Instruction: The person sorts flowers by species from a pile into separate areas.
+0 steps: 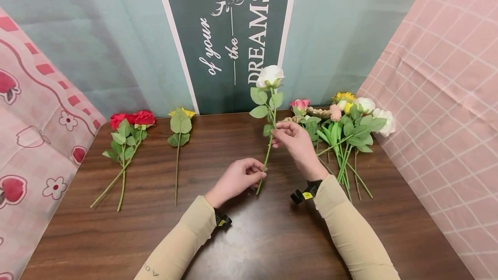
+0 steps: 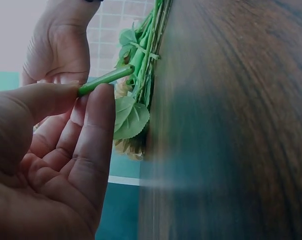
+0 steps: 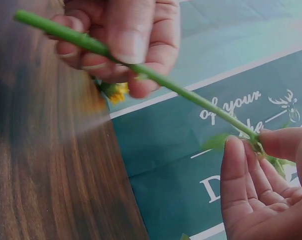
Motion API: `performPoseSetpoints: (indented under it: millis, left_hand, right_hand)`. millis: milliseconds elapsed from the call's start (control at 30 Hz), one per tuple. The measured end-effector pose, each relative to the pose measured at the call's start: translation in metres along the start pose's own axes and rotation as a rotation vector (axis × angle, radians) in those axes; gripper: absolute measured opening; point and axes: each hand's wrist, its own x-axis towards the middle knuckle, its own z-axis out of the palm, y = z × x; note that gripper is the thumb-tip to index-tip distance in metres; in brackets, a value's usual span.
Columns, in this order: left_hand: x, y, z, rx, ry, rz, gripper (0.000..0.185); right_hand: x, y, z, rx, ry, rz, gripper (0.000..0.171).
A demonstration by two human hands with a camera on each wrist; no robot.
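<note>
A white artificial rose (image 1: pixel 270 77) with a green leafy stem is held up over the middle of the table, its bloom pointing away and upward. Low on the stem, near the cut end, my left hand (image 1: pixel 241 175) pinches it between thumb and fingers. Higher up, just below the leaves, my right hand (image 1: pixel 297 144) pinches the same stem. In the left wrist view the green stem end (image 2: pixel 108 80) pokes out past the left thumb. The right wrist view shows both hands on the stem (image 3: pixel 190 97), the left one nearer its bare end.
Two red roses (image 1: pixel 132 120) with crossed stems lie at the left of the brown table (image 1: pixel 128 245). A yellow sunflower (image 1: pixel 181 120) lies beside them. On the right is a pile of mixed flowers (image 1: pixel 350 128), pink, white and yellow. Cloth walls (image 1: pixel 330 33) stand behind and at both sides.
</note>
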Motion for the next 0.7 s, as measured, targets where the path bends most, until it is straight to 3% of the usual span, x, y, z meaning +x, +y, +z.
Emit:
performPoseSetpoints:
  millis: [233,367,700]
  left_hand:
    - [0.0,-0.002,0.002,0.028,-0.012,-0.009,0.008]
    - [0.0,-0.001,0.001,0.03,0.004,-0.02,0.015]
    - [0.001,-0.001,-0.003,0.02,0.146,-0.015,0.025]
  right_hand:
    - [-0.001,-0.001,-0.001,-0.003,-0.028,0.024,0.023]
    - [-0.001,0.0,-0.001,0.004,-0.035,0.012,0.022]
    - [-0.001,0.012,0.016,-0.016,-0.054,0.016,0.023]
